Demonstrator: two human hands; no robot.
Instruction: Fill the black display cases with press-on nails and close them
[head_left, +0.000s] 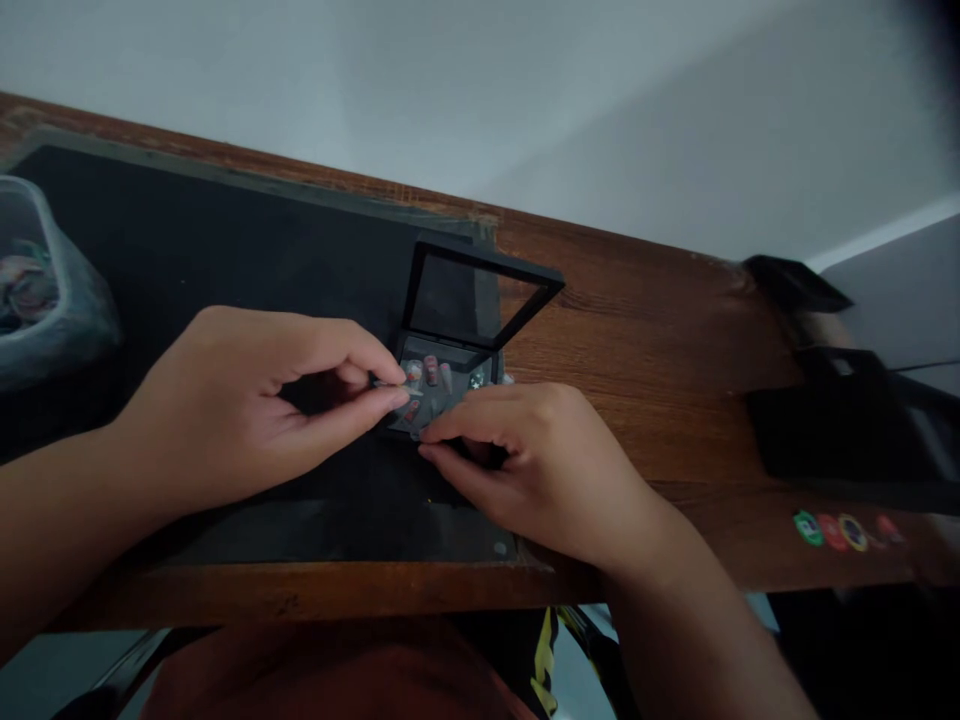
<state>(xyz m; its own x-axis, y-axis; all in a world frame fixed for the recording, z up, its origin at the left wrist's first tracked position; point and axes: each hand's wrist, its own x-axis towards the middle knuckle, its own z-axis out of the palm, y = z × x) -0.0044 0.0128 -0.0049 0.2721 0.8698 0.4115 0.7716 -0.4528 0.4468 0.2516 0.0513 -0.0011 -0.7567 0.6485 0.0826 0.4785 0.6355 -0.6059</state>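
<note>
A small black display case [491, 262] stands on the dark mat with its framed, see-through lid tilted up. Inside lie several small decorated pieces that look like press-on nails [430, 371], some pinkish, one dark with pale specks. My left hand [274, 390] is closed in a pinch at the case's left side, thumb and forefinger on a small pale piece [412, 391], too blurred to name surely. At the front right of the case, my right hand [536, 455] is closed, fingertips pinching its near edge. Its fingers hide part of the case's contents.
A cloudy plastic tub [56, 330] with mixed small items stands at the left. The black mat [225, 240] covers the left part of the wooden table [622, 340]. Black objects [832, 420] and several coloured round pieces [853, 532] lie at the right. A wall rises behind.
</note>
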